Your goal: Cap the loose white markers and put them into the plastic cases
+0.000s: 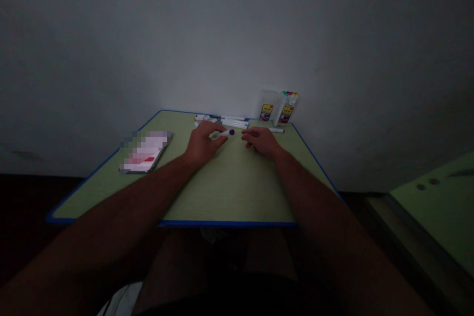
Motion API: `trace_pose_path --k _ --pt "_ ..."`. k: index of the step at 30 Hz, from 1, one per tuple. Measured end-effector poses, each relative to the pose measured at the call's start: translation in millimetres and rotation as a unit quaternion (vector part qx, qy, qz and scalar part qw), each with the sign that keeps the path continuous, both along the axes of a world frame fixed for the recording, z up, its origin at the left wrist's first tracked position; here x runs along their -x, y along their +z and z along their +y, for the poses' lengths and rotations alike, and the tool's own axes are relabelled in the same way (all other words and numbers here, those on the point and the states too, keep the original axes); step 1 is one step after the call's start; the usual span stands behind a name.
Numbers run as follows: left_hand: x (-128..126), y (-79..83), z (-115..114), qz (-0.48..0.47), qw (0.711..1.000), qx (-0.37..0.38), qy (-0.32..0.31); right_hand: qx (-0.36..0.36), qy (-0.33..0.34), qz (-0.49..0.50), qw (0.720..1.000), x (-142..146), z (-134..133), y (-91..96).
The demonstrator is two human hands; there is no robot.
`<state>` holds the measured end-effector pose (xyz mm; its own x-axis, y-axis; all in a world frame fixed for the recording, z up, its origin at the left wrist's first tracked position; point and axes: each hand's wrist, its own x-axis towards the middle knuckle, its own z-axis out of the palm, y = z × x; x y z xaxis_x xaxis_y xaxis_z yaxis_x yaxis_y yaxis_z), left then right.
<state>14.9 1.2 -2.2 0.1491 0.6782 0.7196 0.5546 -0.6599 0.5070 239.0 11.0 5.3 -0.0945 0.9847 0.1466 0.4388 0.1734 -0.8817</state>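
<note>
My left hand is closed on a white marker, pinched between thumb and fingers above the table. The marker's purple end points right, toward my other hand. Just across a small gap, my right hand has its fingers loosely bent and apart, with nothing visible in them. Behind my hands lie several loose white markers near the table's far edge. One more marker lies just beyond my right hand, partly hidden by it.
Two clear plastic marker cases stand at the back right: one case shows no markers, the other case holds several with coloured ends. A phone, partly blurred, rests at the left. The green table has a blue edge and meets a wall.
</note>
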Motion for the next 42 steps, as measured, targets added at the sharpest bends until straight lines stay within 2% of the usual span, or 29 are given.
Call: trace_pose_path --k 8,17,27,30,36,42 --pt "3 1.1 6 0.063 0.997 0.040 0.015 -0.004 0.118 0.128 0.985 -1 1 0.5" --pt "0 -3.2 10 0.069 0.996 0.054 -0.006 -0.039 0.143 0.139 0.979 9 -4 4.0" --pt "0 -0.4 8 0.047 0.997 0.060 -0.016 -0.027 0.188 0.148 0.970 14 -9 7.1" --pt "0 -1.5 9 0.043 0.997 0.059 -0.011 -0.035 0.177 0.143 0.973 15 -9 7.0" --pt "-3 -1.8 9 0.062 0.997 0.055 -0.002 -0.068 0.113 0.128 0.983 14 -4 5.7" --pt "2 -2.4 14 0.057 0.995 0.072 0.036 -0.055 0.038 0.176 0.982 -2 2 5.8"
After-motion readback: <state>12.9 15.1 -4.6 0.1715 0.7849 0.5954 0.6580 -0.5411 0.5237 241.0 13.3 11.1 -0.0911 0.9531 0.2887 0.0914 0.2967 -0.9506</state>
